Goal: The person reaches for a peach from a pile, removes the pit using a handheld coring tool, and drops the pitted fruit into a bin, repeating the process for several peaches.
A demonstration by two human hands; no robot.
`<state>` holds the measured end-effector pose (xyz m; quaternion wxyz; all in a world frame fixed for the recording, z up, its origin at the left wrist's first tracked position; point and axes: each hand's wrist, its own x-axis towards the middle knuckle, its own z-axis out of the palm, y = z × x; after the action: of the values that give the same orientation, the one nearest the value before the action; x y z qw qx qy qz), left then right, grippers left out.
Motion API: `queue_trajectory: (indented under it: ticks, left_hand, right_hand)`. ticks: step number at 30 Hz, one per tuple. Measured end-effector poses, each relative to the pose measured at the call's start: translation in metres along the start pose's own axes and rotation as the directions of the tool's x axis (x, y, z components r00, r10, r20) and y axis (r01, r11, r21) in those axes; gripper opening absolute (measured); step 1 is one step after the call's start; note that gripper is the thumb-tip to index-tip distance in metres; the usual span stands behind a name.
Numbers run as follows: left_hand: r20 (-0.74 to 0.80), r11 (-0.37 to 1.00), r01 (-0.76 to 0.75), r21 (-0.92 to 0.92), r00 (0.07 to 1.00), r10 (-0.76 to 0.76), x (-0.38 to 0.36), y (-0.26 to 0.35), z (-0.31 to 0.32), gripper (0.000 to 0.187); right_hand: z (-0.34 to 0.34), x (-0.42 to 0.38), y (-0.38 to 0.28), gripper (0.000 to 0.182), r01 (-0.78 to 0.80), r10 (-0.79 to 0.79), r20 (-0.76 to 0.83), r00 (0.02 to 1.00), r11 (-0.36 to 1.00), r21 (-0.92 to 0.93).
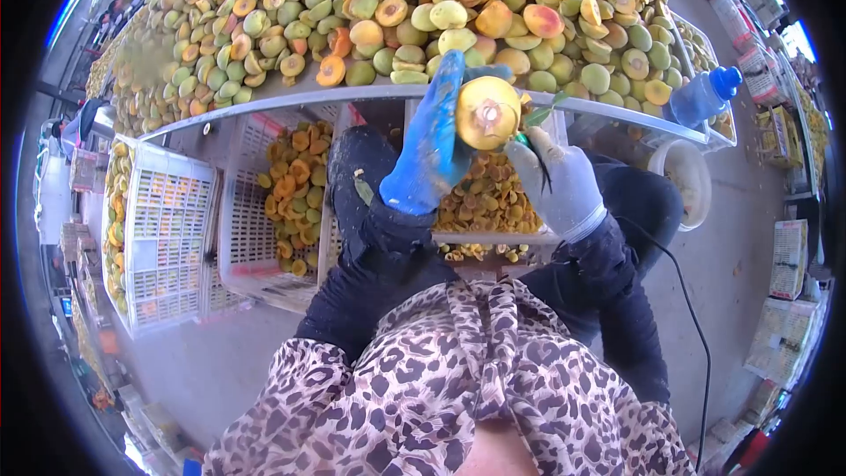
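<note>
My left hand (432,145), in a blue glove, is closed around a yellow peach (488,113). The fruit's round face, with a pale spot at its middle, is turned up toward me. Right beside it is my right hand (560,181) in a pale grey glove, its fingers wrapped round a slim tool with a green part (523,138); most of the tool is hidden by the glove and the fruit. A green leaf (545,111) sticks out near the right fingertips. Both hands are over the near edge of a table heaped with halved peaches (449,15).
Below my hands is a crate of fruit pieces (489,203). White plastic crates (167,247) stand to the left, one holding orange peach halves (295,185). A blue bottle (705,95) sits at the table's right corner, above a white bucket (696,185). A black cord (696,326) runs down the right.
</note>
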<state>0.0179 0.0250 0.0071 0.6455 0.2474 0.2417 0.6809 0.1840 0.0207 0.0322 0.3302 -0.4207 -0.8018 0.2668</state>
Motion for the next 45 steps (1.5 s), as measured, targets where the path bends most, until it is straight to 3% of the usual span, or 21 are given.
queue_trajectory:
  ticks: [1,2,3,6,13,16,18,19,21,22,24,28,29,30,31,32,34,35,36,38,45]
  left_hand:
    - [0.114,0.88,-0.199,0.432,0.98,0.166,-0.002,0.002,-0.003,0.056]
    - [0.289,0.549,-0.383,0.743,0.923,0.253,-0.003,0.004,-0.004,0.057]
    - [0.255,0.76,-0.335,0.556,0.94,0.227,-0.01,0.001,0.0,0.053]
    - [0.084,0.91,-0.029,0.413,0.996,-0.007,0.002,-0.004,-0.025,0.05]
    - [0.204,0.886,-0.068,0.459,0.978,-0.031,-0.001,0.006,-0.018,0.048]
    - [0.114,0.962,0.192,0.196,0.97,-0.217,0.004,0.003,-0.033,0.046]
    - [0.074,0.667,0.105,0.738,0.969,-0.234,0.007,-0.003,-0.052,0.046]
    - [0.086,0.669,0.087,0.738,0.971,-0.221,0.009,-0.011,-0.064,0.046]
    - [0.583,0.264,-0.568,0.78,0.812,0.024,0.015,-0.02,-0.08,0.052]
    - [0.646,0.171,-0.635,0.753,0.763,-0.014,0.013,-0.011,-0.074,0.052]
    - [0.166,0.602,0.105,0.791,0.911,-0.378,0.002,0.006,-0.052,0.052]
    - [0.166,0.777,0.409,0.479,0.827,-0.538,-0.001,0.014,-0.049,0.055]
    - [0.281,0.614,-0.009,0.79,0.894,-0.349,-0.002,0.008,-0.058,0.05]
    - [0.46,0.251,-0.408,0.878,0.864,-0.204,-0.001,0.005,-0.065,0.048]
    - [0.3,0.122,-0.274,0.954,0.861,-0.411,0.0,0.011,-0.051,0.05]
    - [0.302,0.12,-0.277,0.953,0.863,-0.404,-0.001,0.013,-0.051,0.05]
    - [0.486,-0.027,-0.571,0.82,0.722,-0.493,-0.004,0.01,-0.06,0.051]
    - [0.25,0.332,-0.077,0.94,0.816,-0.521,-0.003,0.009,-0.056,0.044]
    - [0.661,0.324,-0.579,0.748,0.694,-0.286,0.002,0.018,-0.06,0.043]
    - [0.264,0.865,0.01,0.502,0.95,-0.165,-0.02,0.027,-0.031,0.049]
    - [-0.078,0.95,-0.288,0.125,0.951,0.298,-0.033,-0.026,-0.014,0.054]
  right_hand:
    - [0.001,-0.001,-0.002,0.025,0.081,-0.077,0.04,0.996,0.99,-0.119]
    - [0.003,-0.003,-0.001,0.025,0.08,-0.075,0.044,0.996,0.99,-0.117]
    - [0.004,-0.003,0.002,0.026,0.105,-0.092,0.082,0.992,0.979,-0.174]
    - [0.0,-0.003,-0.003,0.026,0.12,-0.084,0.153,0.985,0.963,-0.24]
    - [0.007,-0.006,0.002,0.026,0.113,-0.084,0.157,0.984,0.976,-0.187]
    - [0.005,-0.008,-0.004,0.028,0.113,-0.054,0.204,0.978,0.95,-0.292]
    - [0.004,-0.014,-0.008,0.028,0.119,-0.026,0.276,0.961,0.937,-0.328]
    - [0.001,-0.014,-0.01,0.029,0.138,-0.005,0.335,0.942,0.918,-0.373]
    - [0.005,-0.02,-0.009,0.032,0.112,0.052,0.399,0.915,0.92,-0.376]
    - [0.008,-0.022,-0.009,0.034,0.081,0.107,0.437,0.893,0.917,-0.39]
    - [0.016,-0.026,-0.006,0.034,0.012,0.122,0.377,0.918,0.943,-0.334]
    - [0.028,-0.029,-0.003,0.031,-0.071,0.137,0.318,0.938,0.975,-0.211]
    - [0.028,-0.032,-0.003,0.031,-0.063,0.129,0.312,0.941,0.975,-0.212]
    - [0.028,-0.034,-0.002,0.031,-0.021,0.12,0.389,0.913,0.968,-0.249]
    - [0.026,-0.034,-0.002,0.031,0.025,0.115,0.466,0.877,0.959,-0.283]
    - [0.024,-0.033,-0.003,0.031,0.032,0.109,0.466,0.878,0.958,-0.284]
    - [0.02,-0.036,-0.006,0.031,0.081,0.098,0.568,0.817,0.956,-0.281]
    - [0.023,-0.038,-0.001,0.029,0.055,0.074,0.511,0.856,0.971,-0.232]
    - [0.027,-0.04,0.004,0.027,0.018,0.066,0.456,0.888,0.984,-0.178]
    - [0.025,-0.029,-0.009,0.029,-0.208,0.129,0.318,0.939,0.951,0.23]
    - [0.031,-0.018,-0.025,0.04,-0.602,0.387,0.483,0.785,0.658,0.452]
